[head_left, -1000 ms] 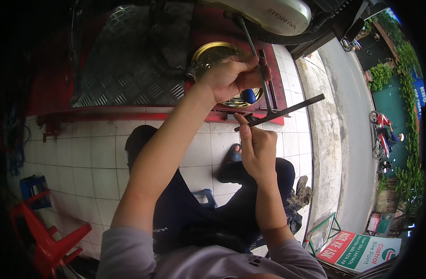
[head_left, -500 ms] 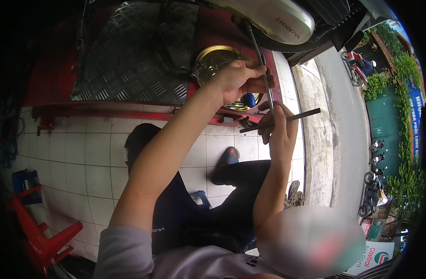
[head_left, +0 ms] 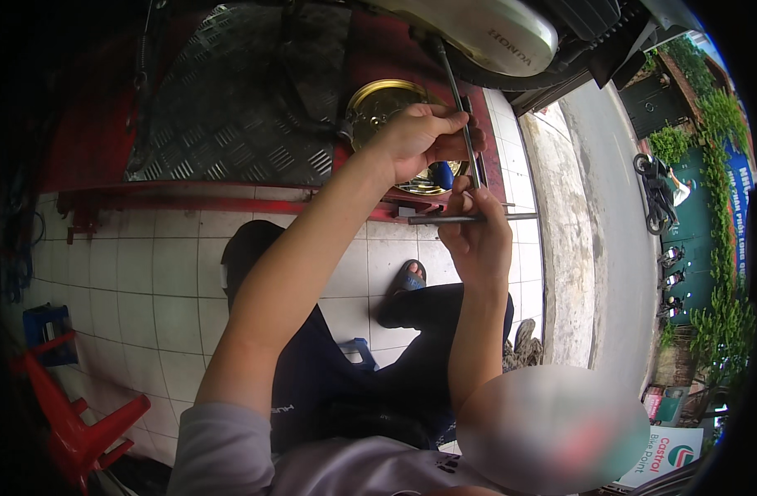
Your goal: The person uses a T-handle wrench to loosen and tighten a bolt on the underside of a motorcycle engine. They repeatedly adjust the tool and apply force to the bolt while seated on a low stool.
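Observation:
A long T-handle wrench reaches from beneath the motorbike's silver cover down toward me. My left hand is closed around the middle of its shaft, thumb along the top. At the near end, the fingers of my right hand grip the wrench where shaft and crossbar meet. That crossbar lies nearly level, sticking out on both sides of the hand. The wrench's far tip is lost in shadow under the motorbike. Partly behind my left hand sits a round gold-coloured tray with small parts and a blue object.
A red lift platform with a dark tread plate fills the upper left. White floor tiles lie below it. Red plastic stools and a blue one stand at lower left. A road runs along the right.
The wrench's crossbar has turned from a slant to nearly level, and my right hand has shifted slightly left with its fingers regripped. My left hand stays on the shaft.

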The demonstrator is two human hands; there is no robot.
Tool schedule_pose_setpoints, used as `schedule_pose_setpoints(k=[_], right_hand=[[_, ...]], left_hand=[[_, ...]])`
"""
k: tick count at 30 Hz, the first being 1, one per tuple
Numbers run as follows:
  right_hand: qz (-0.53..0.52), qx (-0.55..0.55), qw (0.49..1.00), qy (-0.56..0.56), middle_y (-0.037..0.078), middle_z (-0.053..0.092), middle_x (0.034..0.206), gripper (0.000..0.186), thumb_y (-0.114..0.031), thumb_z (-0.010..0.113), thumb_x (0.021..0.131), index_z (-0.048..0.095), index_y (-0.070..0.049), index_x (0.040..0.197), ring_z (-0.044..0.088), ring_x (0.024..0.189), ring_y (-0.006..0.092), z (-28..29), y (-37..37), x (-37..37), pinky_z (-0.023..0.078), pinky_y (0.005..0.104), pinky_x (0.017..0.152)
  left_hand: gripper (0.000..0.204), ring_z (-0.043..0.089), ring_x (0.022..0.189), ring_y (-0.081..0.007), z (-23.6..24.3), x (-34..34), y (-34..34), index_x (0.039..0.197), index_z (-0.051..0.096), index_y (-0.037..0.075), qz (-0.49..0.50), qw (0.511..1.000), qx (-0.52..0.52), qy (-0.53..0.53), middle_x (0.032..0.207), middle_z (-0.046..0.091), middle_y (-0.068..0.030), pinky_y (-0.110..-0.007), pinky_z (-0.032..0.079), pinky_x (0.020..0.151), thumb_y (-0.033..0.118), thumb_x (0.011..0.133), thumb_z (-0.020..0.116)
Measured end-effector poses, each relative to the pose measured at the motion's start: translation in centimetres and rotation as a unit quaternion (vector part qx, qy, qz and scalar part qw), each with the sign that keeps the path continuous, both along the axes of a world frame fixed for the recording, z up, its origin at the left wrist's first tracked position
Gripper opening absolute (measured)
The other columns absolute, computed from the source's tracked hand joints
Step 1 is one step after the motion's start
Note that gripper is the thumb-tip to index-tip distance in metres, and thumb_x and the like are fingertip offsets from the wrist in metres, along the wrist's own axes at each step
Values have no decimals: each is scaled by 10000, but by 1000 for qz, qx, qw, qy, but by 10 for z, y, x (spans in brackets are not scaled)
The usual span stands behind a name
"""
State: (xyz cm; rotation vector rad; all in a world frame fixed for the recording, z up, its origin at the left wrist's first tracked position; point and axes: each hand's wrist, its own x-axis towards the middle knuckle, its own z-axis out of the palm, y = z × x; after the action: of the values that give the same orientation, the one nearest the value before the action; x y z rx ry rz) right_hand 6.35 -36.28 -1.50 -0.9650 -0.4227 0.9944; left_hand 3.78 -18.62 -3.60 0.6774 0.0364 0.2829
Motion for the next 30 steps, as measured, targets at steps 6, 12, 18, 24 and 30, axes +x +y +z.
schedule_pose_setpoints(k=[6, 12, 18, 24, 30], right_hand=[[-5, -129, 958, -255, 86, 617, 758, 352, -96, 498, 872, 547, 77, 1173, 569, 662, 138, 4, -20, 16, 458, 272, 651], [-74, -89, 988, -99, -31, 374, 641, 352, -103, 442, 940, 532, 120, 1198, 326, 531, 57, -9, -73, 69, 274, 213, 489], [-160, -57, 982, -78, -77, 268, 611, 318, -127, 466, 962, 576, 115, 1138, 222, 483, 12, -9, -102, 99, 168, 196, 423], [-183, -99, 976, -64, -81, 314, 593, 304, -106, 482, 946, 585, 122, 1118, 233, 463, 4, -15, -109, 113, 173, 192, 414], [-140, -128, 972, -138, -88, 332, 585, 269, -74, 513, 931, 588, 118, 1103, 255, 457, 3, -14, -110, 104, 174, 202, 417]], left_hand=[[187, 689, 878, -200, -3, -4, -8, 1025, 637, 9, -38, 992, 90, 75, 966, 692, -118, -310, 557, 811, 166, 970, 551], [221, 672, 790, -114, -18, -3, 20, 1088, 663, -5, 140, 830, 504, 194, 894, 708, -79, -248, 529, 671, 120, 910, 627], [181, 677, 843, -348, -43, -4, 26, 881, 737, 66, 125, 588, 751, 273, 856, 696, -172, -423, 544, 776, 16, 745, 628], [163, 661, 860, -355, -51, 4, 11, 851, 698, 19, 66, 490, 807, 322, 886, 678, -192, -424, 524, 781, -42, 721, 621], [145, 656, 780, -208, -48, -5, 34, 992, 623, -20, 140, 682, 676, 242, 887, 676, -120, -334, 512, 714, 2, 849, 620]])
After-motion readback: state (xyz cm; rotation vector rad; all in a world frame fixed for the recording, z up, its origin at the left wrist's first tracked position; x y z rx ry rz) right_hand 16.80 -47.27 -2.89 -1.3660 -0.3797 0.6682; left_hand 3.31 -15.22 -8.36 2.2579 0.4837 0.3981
